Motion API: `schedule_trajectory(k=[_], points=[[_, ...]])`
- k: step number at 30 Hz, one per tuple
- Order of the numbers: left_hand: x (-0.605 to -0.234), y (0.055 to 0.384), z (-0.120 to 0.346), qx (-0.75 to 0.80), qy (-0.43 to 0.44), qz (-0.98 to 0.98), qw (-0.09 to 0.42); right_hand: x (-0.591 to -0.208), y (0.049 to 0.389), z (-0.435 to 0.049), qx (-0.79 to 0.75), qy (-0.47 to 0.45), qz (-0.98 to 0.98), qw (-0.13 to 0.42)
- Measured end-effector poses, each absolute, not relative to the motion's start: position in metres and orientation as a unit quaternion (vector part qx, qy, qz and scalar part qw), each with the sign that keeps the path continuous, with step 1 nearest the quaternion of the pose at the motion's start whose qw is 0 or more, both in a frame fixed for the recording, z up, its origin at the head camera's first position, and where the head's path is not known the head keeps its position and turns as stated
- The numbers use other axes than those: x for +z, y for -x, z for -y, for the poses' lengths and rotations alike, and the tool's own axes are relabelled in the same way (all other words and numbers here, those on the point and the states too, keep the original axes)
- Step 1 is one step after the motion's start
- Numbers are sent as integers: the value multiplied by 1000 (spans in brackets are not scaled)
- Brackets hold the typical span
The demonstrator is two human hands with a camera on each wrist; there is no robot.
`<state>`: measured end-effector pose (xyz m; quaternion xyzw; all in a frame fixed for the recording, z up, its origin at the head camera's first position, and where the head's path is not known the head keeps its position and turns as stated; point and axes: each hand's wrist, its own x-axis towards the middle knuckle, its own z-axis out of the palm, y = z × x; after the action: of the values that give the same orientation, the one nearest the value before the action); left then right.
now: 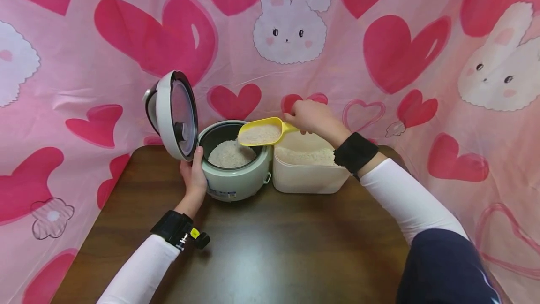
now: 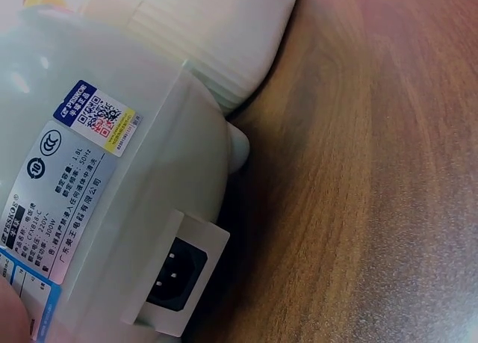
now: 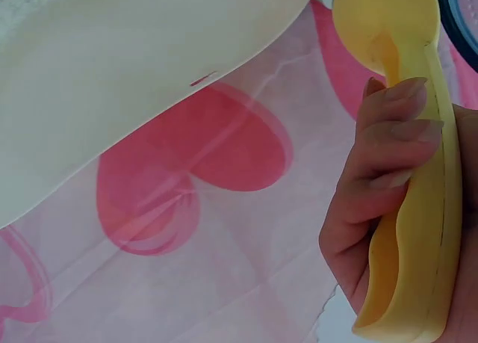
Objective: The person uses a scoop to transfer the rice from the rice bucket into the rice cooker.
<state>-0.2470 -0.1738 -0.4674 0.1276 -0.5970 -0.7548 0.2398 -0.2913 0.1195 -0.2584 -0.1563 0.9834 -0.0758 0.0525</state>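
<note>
The right hand (image 1: 313, 117) has its fingers wrapped round the handle of the yellow scoop (image 1: 286, 128), whose bowl of rice (image 1: 259, 134) hangs over the right rim of the rice cooker (image 1: 236, 184). The scoop's long axis runs sideways, bowl pointing left, handle toward the bin (image 1: 312, 181). The left hand (image 1: 195, 177) touches the cooker's side below the raised lid (image 1: 165, 116) (most fingers hidden; I cannot tell whether they grasp). The right wrist view cuts off the scoop's bowl.
</note>
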Motion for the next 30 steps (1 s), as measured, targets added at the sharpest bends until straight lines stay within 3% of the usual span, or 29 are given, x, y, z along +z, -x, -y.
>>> schedule_trajectory(k=[12,30], points=[[-466,248,174,-755,-128,596,241,-260,284,-95,15,174,-981,-82],[-467,246,174,-758,-133,595,232,-271,281,-71,37,159,-979,-120]])
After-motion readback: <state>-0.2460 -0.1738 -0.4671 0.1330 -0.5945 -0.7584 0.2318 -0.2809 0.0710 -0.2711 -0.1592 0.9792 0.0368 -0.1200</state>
